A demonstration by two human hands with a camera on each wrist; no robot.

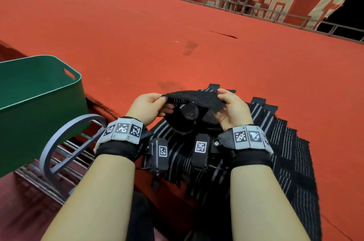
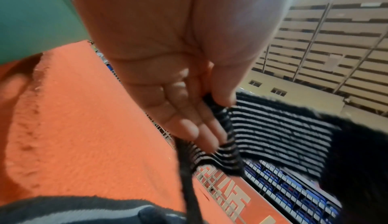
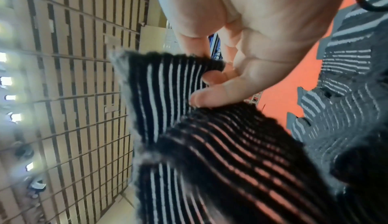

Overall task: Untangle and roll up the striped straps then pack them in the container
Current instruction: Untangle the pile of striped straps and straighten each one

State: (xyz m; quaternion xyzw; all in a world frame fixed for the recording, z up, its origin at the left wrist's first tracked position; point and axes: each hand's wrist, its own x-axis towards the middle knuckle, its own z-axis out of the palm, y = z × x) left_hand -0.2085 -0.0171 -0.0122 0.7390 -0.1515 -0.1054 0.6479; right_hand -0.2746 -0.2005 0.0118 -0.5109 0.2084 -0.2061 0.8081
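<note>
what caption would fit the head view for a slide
Both hands, left hand and right hand, pinch a striped strap taut above the strap pile, green container at left.

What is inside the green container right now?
Nothing shows in the visible part of the green container, only bare inner walls; its floor is hidden by the near wall. Both hands hold a striped strap beside it.

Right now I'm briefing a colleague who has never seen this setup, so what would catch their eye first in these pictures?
First, the two hands: the left hand and right hand pinch a striped strap stretched between them above the red carpet. Beneath and right of the wrists lies a fanned pile of more striped straps. A green container stands at the far left.
</note>
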